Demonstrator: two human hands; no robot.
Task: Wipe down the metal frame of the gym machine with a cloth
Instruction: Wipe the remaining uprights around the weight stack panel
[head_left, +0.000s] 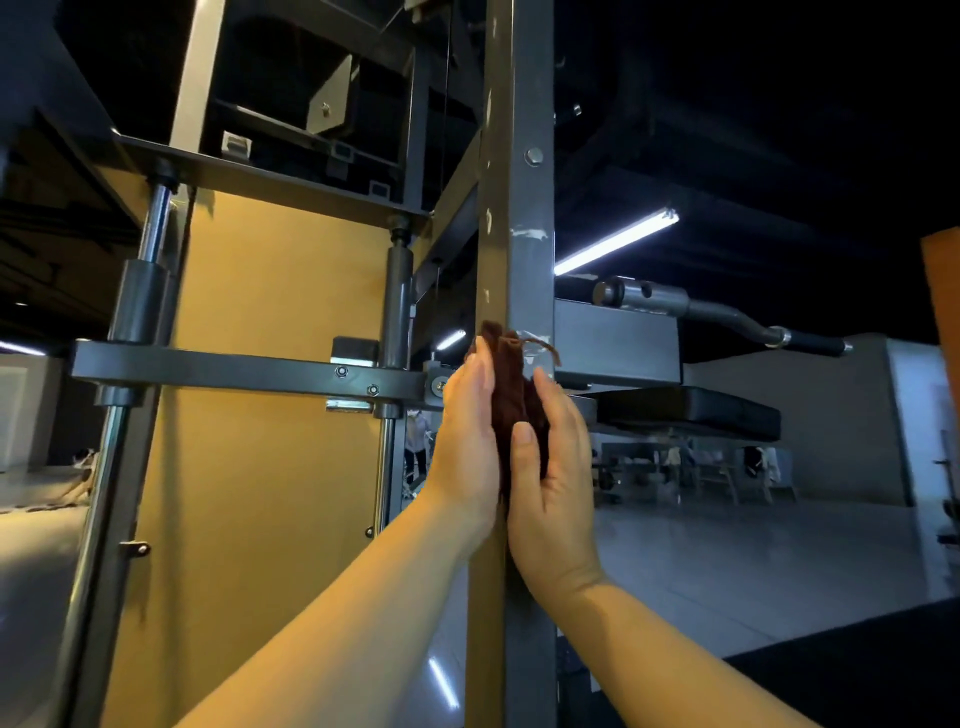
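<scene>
No legible text, numbers or branding anywhere in view. Only label-like items are the torn white sticker remnants on the grey upright post; nothing readable on them.

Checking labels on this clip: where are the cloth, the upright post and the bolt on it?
cloth (511, 395): head view, middle of the bunched fabric.
upright post (530, 270): head view, grey front face.
bolt (533, 156): head view, its head.
</scene>
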